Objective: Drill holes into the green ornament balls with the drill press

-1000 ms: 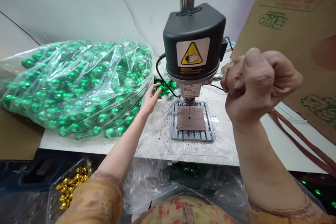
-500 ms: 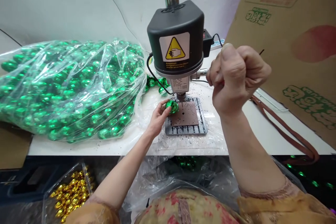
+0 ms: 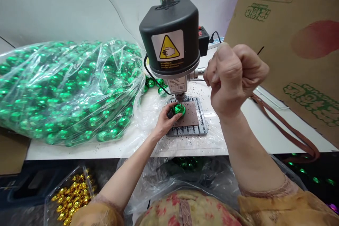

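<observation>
Between the thumb and fingers of my left hand point(image 3: 166, 119) is a shiny green faceted bauble point(image 3: 179, 109). The bauble sits over the brown pad point(image 3: 191, 117) on the drill press's grey slotted base point(image 3: 203, 127), just below the chuck point(image 3: 180, 96). My right hand point(image 3: 234, 74) is raised beside the black drill press point(image 3: 169, 35), closed in a fist at the feed lever point(image 3: 197, 73). Most of that lever is hidden by the fist. Whether the drill bit touches the bauble cannot be made out.
A clear bag of green baubles point(image 3: 69, 91) fills the table's left side. On the right stand a cardboard box point(image 3: 286, 42) and a brown strap point(image 3: 288, 127). Dark shavings lie around the base. Below the table edge is a clear bin of gold baubles point(image 3: 72, 197).
My left hand has moved the green bauble right, over the pad and under the chuck. My right fist stays at the lever. The whole view has shifted slightly.
</observation>
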The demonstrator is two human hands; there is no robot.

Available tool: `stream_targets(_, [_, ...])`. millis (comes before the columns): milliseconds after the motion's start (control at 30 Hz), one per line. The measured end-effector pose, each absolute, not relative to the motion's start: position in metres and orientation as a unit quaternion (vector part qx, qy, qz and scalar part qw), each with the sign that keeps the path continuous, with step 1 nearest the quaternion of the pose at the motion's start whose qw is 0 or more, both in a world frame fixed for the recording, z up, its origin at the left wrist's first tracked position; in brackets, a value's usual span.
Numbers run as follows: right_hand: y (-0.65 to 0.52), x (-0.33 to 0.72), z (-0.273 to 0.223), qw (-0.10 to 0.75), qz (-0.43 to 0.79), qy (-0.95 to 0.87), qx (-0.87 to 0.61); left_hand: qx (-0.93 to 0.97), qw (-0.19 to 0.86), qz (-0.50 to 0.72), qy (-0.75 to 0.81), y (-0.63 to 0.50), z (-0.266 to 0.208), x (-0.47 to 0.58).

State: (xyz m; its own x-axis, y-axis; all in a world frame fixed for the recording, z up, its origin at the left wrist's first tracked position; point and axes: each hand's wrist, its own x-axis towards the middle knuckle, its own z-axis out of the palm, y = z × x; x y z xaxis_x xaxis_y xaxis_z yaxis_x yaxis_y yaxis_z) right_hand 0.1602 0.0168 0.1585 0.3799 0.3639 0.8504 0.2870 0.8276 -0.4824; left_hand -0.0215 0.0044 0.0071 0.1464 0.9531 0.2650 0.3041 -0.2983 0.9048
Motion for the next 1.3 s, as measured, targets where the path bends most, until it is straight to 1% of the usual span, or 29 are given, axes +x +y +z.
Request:
stream_targets(100, [0.014, 0.161, 0.16, 0.763, 0.002, -0.579, -0.288, 0.681, 0.325, 0.433, 0.493, 0.001, 0.009, -0.014])
stream_targets(267, [0.003, 0.158, 0.174, 0.815, 0.092, -0.523, -0.23, 0.684, 0.321, 0.439, 0.485, -0.004, 0.009, 0.002])
stream_targets(433, [-0.001, 0.157, 0.182, 0.814, 0.114, -0.514, -0.245, 0.677, 0.332, 0.442, 0.486, -0.005, 0.007, 0.006])
stream_targets(800, [-0.003, 0.157, 0.166, 0.825, 0.107, -0.521, -0.192, 0.672, 0.341, 0.44, 0.488, -0.005, 0.009, 0.007])
stream_targets(1100, [0.004, 0.154, 0.156, 0.844, 0.063, -0.518, -0.126, 0.678, 0.345, 0.442, 0.476, -0.006, 0.01, 0.007])
stream_targets(1300, [0.005, 0.155, 0.151, 0.839, 0.049, -0.527, -0.127, 0.678, 0.347, 0.446, 0.469, -0.006, 0.008, 0.006])
